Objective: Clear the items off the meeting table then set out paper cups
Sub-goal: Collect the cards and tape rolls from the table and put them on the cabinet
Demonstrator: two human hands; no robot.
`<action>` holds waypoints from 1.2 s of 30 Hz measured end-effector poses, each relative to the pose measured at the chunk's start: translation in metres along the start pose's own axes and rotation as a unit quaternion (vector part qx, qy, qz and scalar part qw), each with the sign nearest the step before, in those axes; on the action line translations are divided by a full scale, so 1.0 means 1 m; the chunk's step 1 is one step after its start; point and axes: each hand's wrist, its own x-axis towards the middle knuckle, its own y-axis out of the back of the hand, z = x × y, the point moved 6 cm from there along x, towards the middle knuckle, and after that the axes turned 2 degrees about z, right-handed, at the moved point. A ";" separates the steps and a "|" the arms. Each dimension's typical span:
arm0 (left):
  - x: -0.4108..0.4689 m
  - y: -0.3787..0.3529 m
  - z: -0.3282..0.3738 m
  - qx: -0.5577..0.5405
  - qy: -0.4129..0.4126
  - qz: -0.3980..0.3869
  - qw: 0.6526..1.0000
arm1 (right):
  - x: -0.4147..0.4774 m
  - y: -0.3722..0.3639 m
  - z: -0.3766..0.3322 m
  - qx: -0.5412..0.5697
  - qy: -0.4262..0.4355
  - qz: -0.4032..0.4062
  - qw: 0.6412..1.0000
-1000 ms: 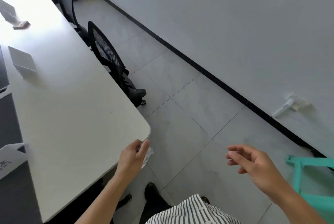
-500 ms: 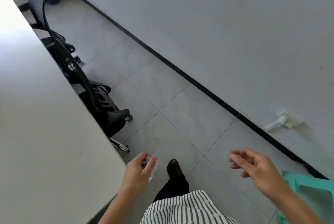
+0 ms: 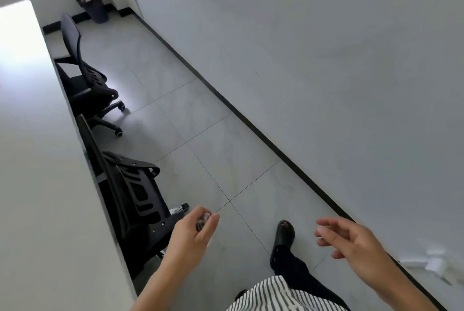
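My left hand (image 3: 193, 233) is closed around a small crumpled clear wrapper (image 3: 202, 220), held over the floor just right of the white meeting table (image 3: 37, 185). My right hand (image 3: 351, 240) hangs in the air at the lower right, fingers apart and holding nothing. The table's long edge runs along the left of the view; nothing on its top shows in this stretch. A dark waste bin (image 3: 91, 5) with light scraps inside stands in the far corner of the room.
Two black office chairs (image 3: 135, 195) (image 3: 85, 80) are pushed in along the table's right side. A grey tiled aisle runs between them and the white wall (image 3: 326, 59). A white wall plug (image 3: 435, 264) sits low at the right. My black shoe (image 3: 285, 233) is stepping forward.
I have walked forward along the table's right side; the table corner and green stool have dropped out of view, and the bin now appears ahead. Both hands keep their poses.
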 end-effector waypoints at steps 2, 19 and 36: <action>0.030 0.003 -0.004 0.004 0.025 0.014 1.000 | 0.048 0.004 -0.018 -0.020 0.003 -0.018 1.000; 0.231 0.109 0.005 -0.095 0.169 0.197 0.961 | 0.386 -0.110 -0.303 -0.206 0.161 -0.204 0.943; 0.419 0.348 -0.053 -0.102 0.199 0.343 0.912 | 0.538 -0.362 -0.500 -0.270 0.172 -0.338 0.885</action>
